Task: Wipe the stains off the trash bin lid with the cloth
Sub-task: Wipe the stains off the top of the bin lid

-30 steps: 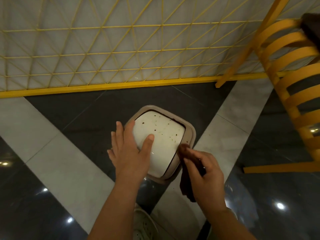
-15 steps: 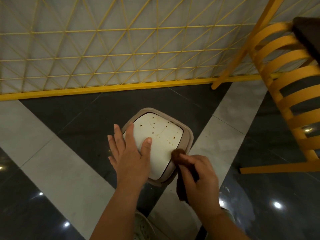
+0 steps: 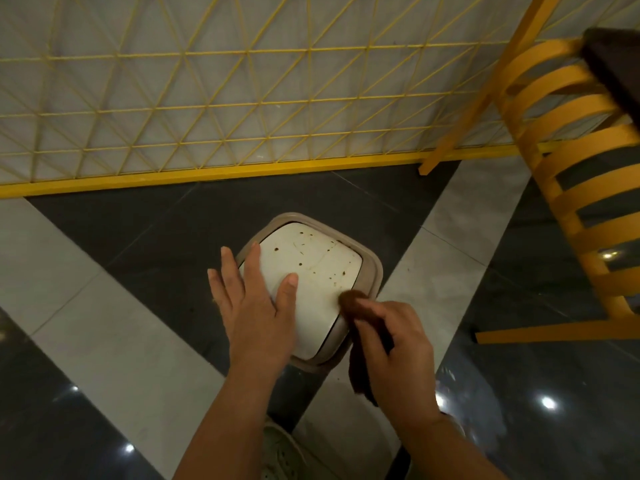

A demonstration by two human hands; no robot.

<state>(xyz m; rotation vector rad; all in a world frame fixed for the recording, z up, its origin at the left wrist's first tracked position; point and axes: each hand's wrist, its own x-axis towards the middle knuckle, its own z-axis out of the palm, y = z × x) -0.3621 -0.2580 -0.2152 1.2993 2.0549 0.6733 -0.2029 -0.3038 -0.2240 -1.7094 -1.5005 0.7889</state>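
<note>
Right hand [image 3: 398, 344] pinches brown cloth [image 3: 349, 301] on stained lid [image 3: 311, 271]; left hand [image 3: 256, 306] flat; glossy tiled floor [image 3: 104, 341].

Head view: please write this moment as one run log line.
left hand: flat on white stained plastic bin lid | right hand: holds dark brown cloth at lid edge | stains: remain

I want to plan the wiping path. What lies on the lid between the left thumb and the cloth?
In the head view, only bare white lid lies between the left hand thumb and the brown cloth; the stains sit farther up.
</note>
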